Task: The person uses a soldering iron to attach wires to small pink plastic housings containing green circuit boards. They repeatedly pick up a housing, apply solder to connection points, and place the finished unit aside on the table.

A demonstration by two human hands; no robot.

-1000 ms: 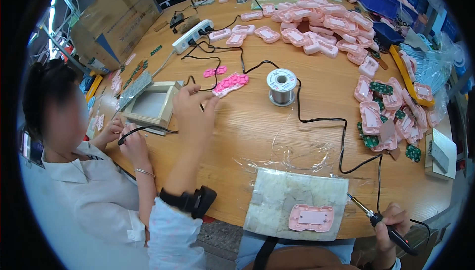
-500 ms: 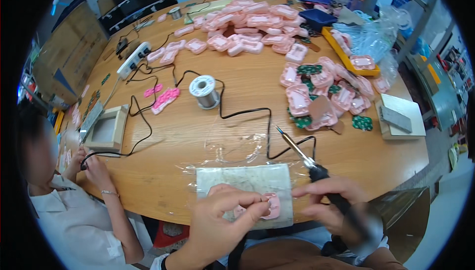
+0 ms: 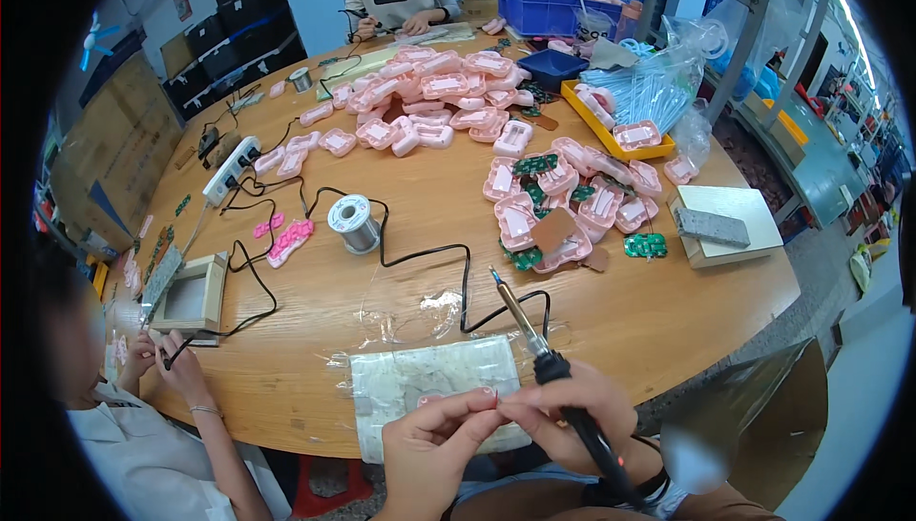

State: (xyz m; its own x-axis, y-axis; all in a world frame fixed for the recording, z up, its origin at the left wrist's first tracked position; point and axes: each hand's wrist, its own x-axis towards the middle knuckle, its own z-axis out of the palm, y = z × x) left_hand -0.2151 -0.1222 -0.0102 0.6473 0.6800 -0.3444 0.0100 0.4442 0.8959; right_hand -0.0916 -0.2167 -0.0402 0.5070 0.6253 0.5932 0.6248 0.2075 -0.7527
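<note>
My right hand (image 3: 589, 410) is wrapped round the black handle of a soldering iron (image 3: 551, 365), whose metal tip points up and away over the table. Its thumb and fingertip meet the fingertips of my left hand (image 3: 441, 440). Between the pinched left fingertips shows a thin reddish wire (image 3: 496, 398), very small in view. Beneath the hands lies a whitish work mat (image 3: 386, 389), wrapped in clear film. A pink plastic piece (image 3: 428, 401) on the mat is mostly hidden behind my left hand.
Solder spool (image 3: 354, 224) and black cord (image 3: 425, 256) lie ahead. Pink shells (image 3: 515, 220) with green circuit boards (image 3: 645, 246) sit to the right, beside a box with a grey block (image 3: 712, 227). A co-worker's hands (image 3: 176, 361) are at left; another person works at the far side.
My right hand has come left to meet my left fingertips, still holding the soldering iron. The view has tilted up and shifted right, showing more of the far person.
</note>
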